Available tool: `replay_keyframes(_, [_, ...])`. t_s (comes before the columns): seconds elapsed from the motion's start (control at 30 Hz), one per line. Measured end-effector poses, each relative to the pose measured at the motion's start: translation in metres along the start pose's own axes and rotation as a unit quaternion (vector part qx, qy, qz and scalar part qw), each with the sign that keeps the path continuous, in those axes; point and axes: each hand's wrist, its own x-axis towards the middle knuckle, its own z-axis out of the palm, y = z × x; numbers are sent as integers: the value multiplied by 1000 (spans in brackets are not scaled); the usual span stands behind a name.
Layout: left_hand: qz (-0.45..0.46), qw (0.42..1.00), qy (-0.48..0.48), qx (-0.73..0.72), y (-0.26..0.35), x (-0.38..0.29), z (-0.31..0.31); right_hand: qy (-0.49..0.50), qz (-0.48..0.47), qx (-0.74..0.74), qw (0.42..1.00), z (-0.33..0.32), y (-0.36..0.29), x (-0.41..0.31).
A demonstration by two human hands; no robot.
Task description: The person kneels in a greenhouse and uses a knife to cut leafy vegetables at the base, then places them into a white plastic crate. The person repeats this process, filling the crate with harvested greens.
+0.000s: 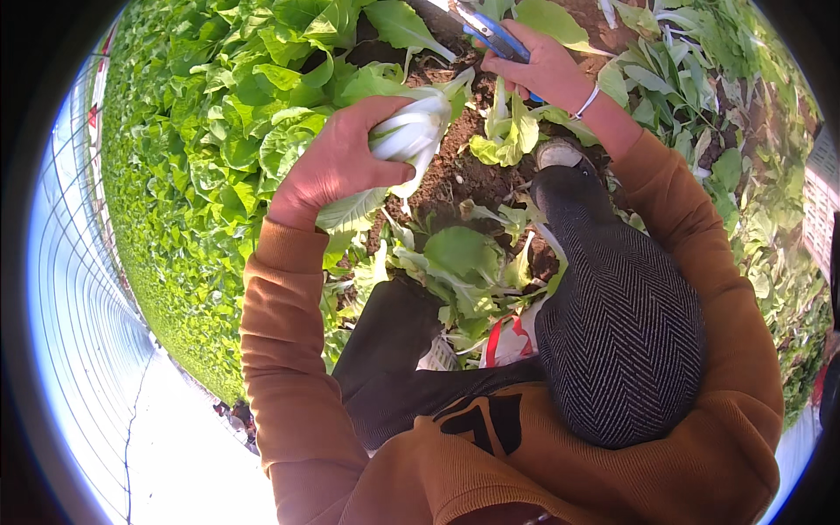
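Note:
My left hand point(338, 157) grips a head of leafy greens point(417, 128) by its thick white stalks, and the stalk base points toward the right. Some of its leaves hang below my thumb, and others are hidden behind the hand. Up and to the right, my right hand point(548, 69) is closed around a blue-handled knife point(495, 36). Its metal end points to the upper left and runs to the top rim of the view. Yellow-green loose leaves point(508, 134) lie on the brown soil point(469, 174) below the knife hand.
Dense rows of growing greens point(216, 131) fill the left side. Cut leaves point(459, 256) lie between my legs, near a bag with a red strap point(502, 341). My shoe point(558, 154) rests on the soil. A pale plastic crate point(823, 197) stands at the far right.

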Motion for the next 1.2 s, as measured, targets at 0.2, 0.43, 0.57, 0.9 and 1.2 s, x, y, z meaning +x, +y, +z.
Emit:
replay_keyframes(0.2, [4,913,120,-390,25,-110,9,-30,-143,251,957,36,-40,-16])
replay_keyframes(0.43, [-77,896,172,-402,-19,-94,78,-149,-79,314,935,119,-60,-37])
replay_keyframes(0.57, [-32,827,288,-482,-55,-59,125,-114,-27,320,940,127,-28,-43])
replay_keyframes(0.9, [-199,908,7,370,-120,-13,36,-197,92,-157,963,158,54,14])
replay_keyframes(1.2, [-292,824,36,484,-152,47,-35,-188,213,-139,949,197,83,94])
